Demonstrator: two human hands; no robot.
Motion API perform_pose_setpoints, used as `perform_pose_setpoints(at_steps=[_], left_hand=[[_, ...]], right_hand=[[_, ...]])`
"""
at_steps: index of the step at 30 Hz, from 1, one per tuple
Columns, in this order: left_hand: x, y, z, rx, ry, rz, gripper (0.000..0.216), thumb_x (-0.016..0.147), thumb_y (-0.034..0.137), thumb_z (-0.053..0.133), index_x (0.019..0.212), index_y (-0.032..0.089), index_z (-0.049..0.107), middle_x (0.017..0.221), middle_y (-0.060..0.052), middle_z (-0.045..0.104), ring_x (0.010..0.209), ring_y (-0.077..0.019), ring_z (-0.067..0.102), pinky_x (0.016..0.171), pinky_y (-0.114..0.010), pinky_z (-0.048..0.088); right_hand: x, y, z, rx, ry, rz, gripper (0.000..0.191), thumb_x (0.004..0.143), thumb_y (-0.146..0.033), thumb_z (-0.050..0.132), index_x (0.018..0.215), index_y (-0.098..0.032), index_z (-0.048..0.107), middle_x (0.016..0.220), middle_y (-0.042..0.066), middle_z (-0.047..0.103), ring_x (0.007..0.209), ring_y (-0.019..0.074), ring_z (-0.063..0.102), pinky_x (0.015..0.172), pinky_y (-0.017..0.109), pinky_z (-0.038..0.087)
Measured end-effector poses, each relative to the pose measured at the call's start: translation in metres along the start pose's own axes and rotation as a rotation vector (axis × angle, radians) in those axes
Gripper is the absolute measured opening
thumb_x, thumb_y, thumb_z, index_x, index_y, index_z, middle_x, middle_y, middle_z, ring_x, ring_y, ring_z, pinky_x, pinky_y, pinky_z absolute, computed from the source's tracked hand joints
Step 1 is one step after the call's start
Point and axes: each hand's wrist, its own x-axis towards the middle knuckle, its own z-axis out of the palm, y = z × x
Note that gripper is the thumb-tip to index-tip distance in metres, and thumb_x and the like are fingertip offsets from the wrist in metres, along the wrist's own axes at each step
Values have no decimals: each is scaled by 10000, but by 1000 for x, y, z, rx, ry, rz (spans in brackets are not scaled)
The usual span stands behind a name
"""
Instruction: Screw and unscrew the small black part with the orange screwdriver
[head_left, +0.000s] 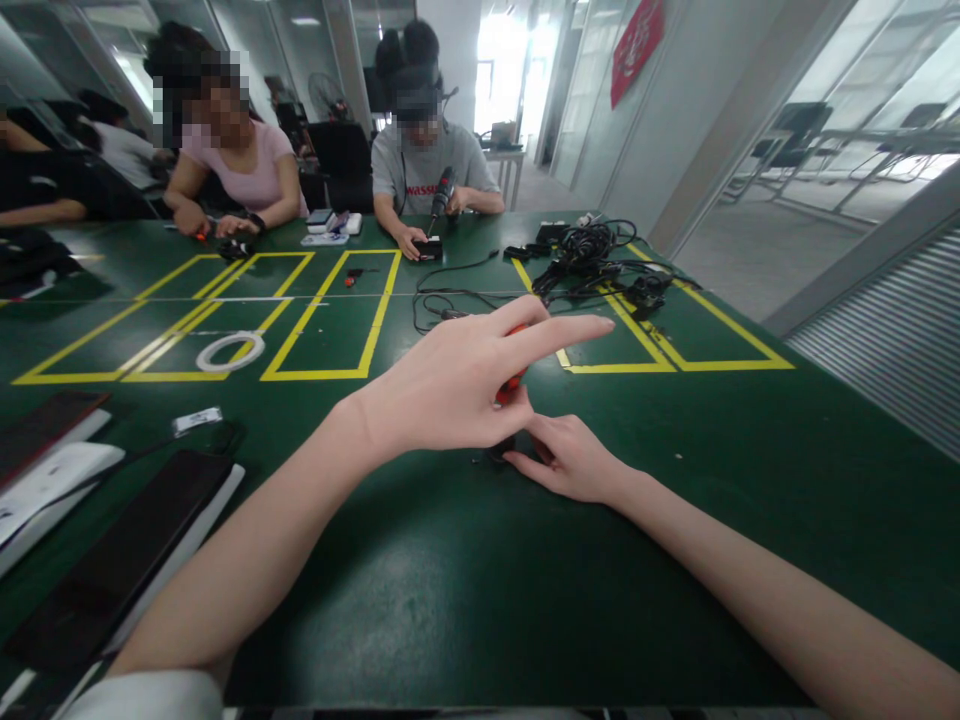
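My left hand [457, 385] is raised over the middle of the green table [465, 580], closed round a red-handled tool [513, 380] that stands upright, with the index finger stretched out to the right. Below it my right hand [571, 460] rests on the table, fingers pinched on a small dark part [501, 450] under the tool's tip. What the part is cannot be made out.
Yellow tape rectangles [330, 310] mark the table. A white tape ring [229, 351] lies at the left, a heap of black cables [592, 260] at the far right, flat black and white devices [112, 560] at the near left. Two people sit opposite, one holding an electric screwdriver [442, 192].
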Motion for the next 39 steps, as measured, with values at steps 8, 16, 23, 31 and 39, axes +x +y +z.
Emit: perform_pose_setpoints(at_steps=[8,16,23,31,39], left_hand=[[0,-2,0,-15,-21,21,669,859,110,530,1515,238,491,1180,-80,640,938,-166,657,783,-250,546],[-1,-3,1,-61,-3,24,623,879,93,507,1487,230,503,1177,-73,648,966,-161,651,792,-238,537],[-1,-2,0,-67,-1,13,619,880,112,517,1487,233,504,1178,-73,642,966,-163,648,798,-246,545],[-1,0,0,-37,2,0,619,884,109,500,1492,227,511,1140,-74,642,886,-150,644,747,-228,532],[-1,0,0,-28,9,-4,652,896,111,478,1536,240,466,1146,-68,641,863,-137,644,739,-221,529]], right_hand=[[0,1,1,-3,13,-18,274,1035,-297,541,1281,-177,543,860,49,753,606,179,679,572,274,477],[-1,0,0,-9,-5,9,265,1031,-308,548,1267,-187,553,829,41,743,617,185,683,579,274,484],[0,1,0,-7,9,-9,275,1030,-303,550,1281,-191,542,864,55,756,619,195,693,585,283,493],[1,0,0,4,37,-30,283,1042,-307,538,1295,-181,545,894,63,768,617,190,701,580,280,496],[0,1,1,-3,9,-8,294,1027,-293,554,1297,-177,544,869,53,759,621,190,698,570,276,484]])
